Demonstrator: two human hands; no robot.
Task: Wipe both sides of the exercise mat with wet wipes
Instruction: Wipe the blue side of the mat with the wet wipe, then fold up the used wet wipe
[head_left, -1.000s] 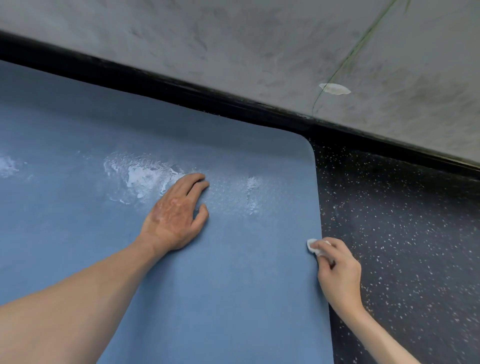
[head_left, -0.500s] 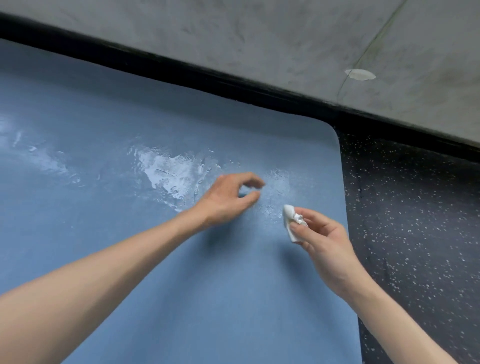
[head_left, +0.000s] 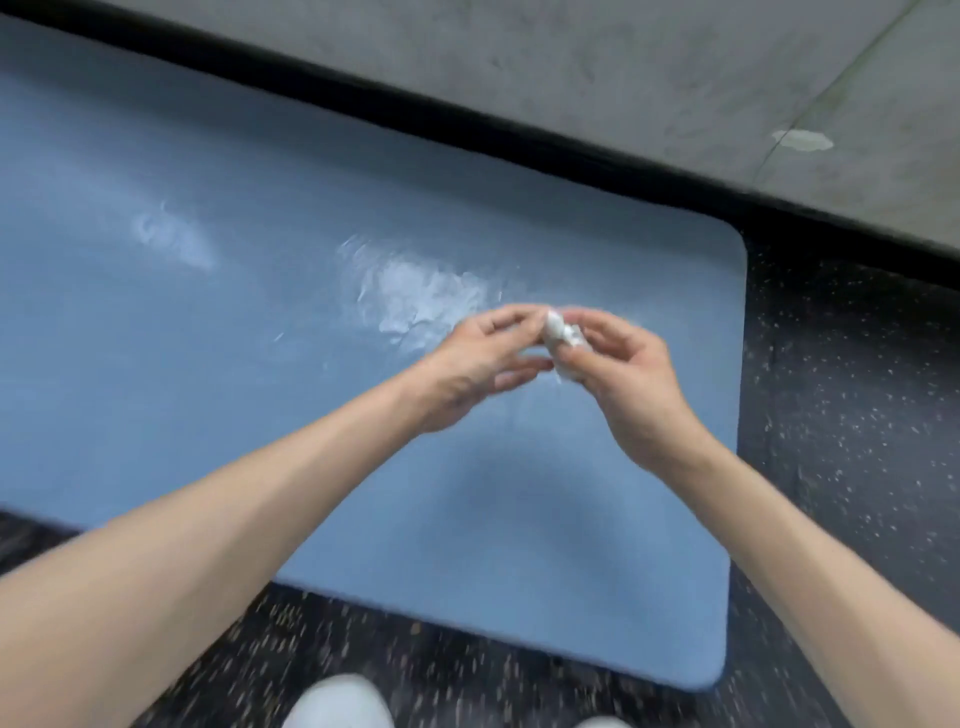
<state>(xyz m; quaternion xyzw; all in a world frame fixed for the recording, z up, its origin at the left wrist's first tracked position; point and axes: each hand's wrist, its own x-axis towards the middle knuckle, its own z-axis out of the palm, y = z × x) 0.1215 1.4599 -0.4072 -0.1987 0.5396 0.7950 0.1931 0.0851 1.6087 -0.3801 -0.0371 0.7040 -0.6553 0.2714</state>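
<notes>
A blue exercise mat (head_left: 260, 389) lies flat on the floor, with wet shiny patches near its far right part. Above it, both hands meet in the air around a small crumpled white wet wipe (head_left: 562, 340). My right hand (head_left: 631, 387) pinches the wipe between thumb and fingers. My left hand (head_left: 480, 364) has its fingertips on the wipe's left end, thumb and forefinger curled toward it. The frame is blurred by motion, so the exact grip of the left fingers is unclear.
Black speckled floor (head_left: 841, 415) surrounds the mat on the right and near sides. A grey concrete wall (head_left: 623, 67) with a black base strip (head_left: 467, 124) runs along the far edge. White shoe tips (head_left: 337, 701) show at the bottom.
My left hand lifted off the mat and my right hand brought the wipe in from the mat's right edge; both now meet on the wipe. The view pulled back, showing the mat's near edge.
</notes>
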